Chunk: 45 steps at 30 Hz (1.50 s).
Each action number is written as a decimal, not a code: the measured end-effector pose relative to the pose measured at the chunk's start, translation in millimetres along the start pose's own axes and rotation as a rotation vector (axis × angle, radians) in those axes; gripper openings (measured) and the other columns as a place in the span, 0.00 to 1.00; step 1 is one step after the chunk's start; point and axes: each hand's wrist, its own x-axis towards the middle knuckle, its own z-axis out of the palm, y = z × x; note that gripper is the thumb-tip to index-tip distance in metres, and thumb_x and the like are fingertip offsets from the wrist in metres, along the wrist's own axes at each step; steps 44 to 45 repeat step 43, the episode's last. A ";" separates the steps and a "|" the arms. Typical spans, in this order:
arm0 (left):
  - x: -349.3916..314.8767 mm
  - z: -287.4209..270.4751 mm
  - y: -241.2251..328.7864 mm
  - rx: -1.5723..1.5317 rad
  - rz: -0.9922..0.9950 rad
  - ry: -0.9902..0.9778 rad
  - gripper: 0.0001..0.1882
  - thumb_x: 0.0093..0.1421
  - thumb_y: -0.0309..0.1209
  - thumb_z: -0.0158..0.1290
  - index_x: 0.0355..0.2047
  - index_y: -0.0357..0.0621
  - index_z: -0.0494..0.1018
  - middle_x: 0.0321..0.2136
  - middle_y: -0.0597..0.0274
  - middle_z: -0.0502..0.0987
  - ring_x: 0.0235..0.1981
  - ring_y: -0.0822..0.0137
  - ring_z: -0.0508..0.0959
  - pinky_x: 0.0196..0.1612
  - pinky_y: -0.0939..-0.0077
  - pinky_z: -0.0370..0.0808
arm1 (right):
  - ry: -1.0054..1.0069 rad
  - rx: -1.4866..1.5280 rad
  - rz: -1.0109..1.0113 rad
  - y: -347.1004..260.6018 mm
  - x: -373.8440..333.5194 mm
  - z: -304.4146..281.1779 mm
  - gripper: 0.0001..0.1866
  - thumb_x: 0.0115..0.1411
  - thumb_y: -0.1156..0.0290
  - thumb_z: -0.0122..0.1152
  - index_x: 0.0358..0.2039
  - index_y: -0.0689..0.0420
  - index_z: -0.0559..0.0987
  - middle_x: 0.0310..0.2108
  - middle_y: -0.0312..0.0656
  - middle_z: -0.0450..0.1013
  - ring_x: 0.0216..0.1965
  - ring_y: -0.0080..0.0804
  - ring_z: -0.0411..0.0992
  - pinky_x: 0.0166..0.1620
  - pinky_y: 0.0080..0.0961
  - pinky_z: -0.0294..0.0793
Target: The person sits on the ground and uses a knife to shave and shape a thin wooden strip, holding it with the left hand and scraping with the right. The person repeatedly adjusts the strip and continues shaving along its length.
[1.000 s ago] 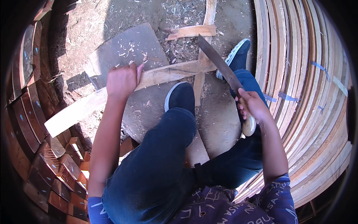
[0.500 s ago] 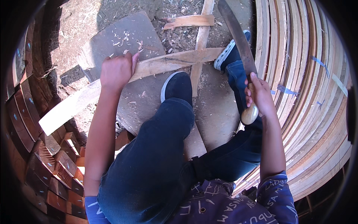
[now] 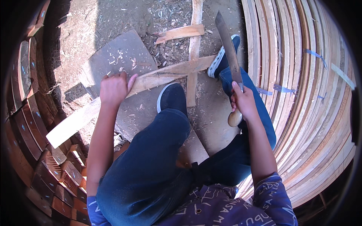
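Observation:
My left hand (image 3: 114, 88) is closed over a long pale wooden plank (image 3: 160, 78), its thumb lying along the upper edge. The plank slants across the ground, with its right end beside my right shoe (image 3: 224, 58) and its left end sticking out past my forearm. My left shoe (image 3: 172, 98) is by the plank's near edge. In my right hand (image 3: 244, 101) is a machete (image 3: 229, 49), gripped by its light wooden handle. Its dark blade points up and away, raised above my right shoe and leg, apart from the plank.
A narrow wooden strip (image 3: 192, 88) crosses the plank, and a short split piece (image 3: 181, 33) touches it farther off. A flat grey slab (image 3: 124, 49) carries curled shavings. Stacked long boards (image 3: 301, 113), tied with bluish strips, fill the right side. Reddish wood blocks (image 3: 49, 177) are piled at left.
My right hand and the machete have moved left and slightly nearer. The view has shifted a little. My left hand keeps its grip on the plank.

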 end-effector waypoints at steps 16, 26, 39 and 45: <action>-12.3 -18.3 0.9 0.056 0.096 -0.283 0.36 0.47 0.52 0.65 0.48 0.41 0.66 0.38 0.56 0.73 0.40 0.59 0.78 0.42 0.63 0.74 | -0.200 -0.013 0.105 42.5 0.2 35.4 0.19 0.61 0.61 0.65 0.36 0.68 0.75 0.14 0.36 0.67 0.12 0.25 0.67 0.16 0.26 0.68; -13.6 -2.7 -3.8 0.046 0.051 -0.275 0.30 0.47 0.41 0.66 0.44 0.41 0.65 0.34 0.59 0.75 0.33 0.61 0.81 0.33 0.67 0.78 | 0.116 0.108 -0.198 15.8 1.6 45.5 0.13 0.64 0.64 0.62 0.32 0.63 0.75 0.15 0.36 0.68 0.12 0.23 0.66 0.15 0.24 0.66; -13.2 -0.3 -1.6 0.060 0.004 -0.264 0.23 0.47 0.37 0.65 0.37 0.42 0.66 0.28 0.57 0.77 0.29 0.59 0.82 0.31 0.66 0.80 | 0.128 0.087 -0.303 -50.1 -4.5 13.3 0.17 0.66 0.63 0.60 0.23 0.56 0.68 0.14 0.32 0.64 0.12 0.19 0.63 0.15 0.20 0.63; -13.2 4.2 -0.3 0.074 0.029 -0.296 0.22 0.47 0.37 0.65 0.37 0.42 0.67 0.28 0.57 0.78 0.30 0.60 0.82 0.31 0.66 0.80 | 0.258 0.102 -0.361 -2.4 16.5 45.3 0.15 0.65 0.66 0.60 0.24 0.57 0.69 0.14 0.34 0.66 0.12 0.21 0.66 0.15 0.20 0.64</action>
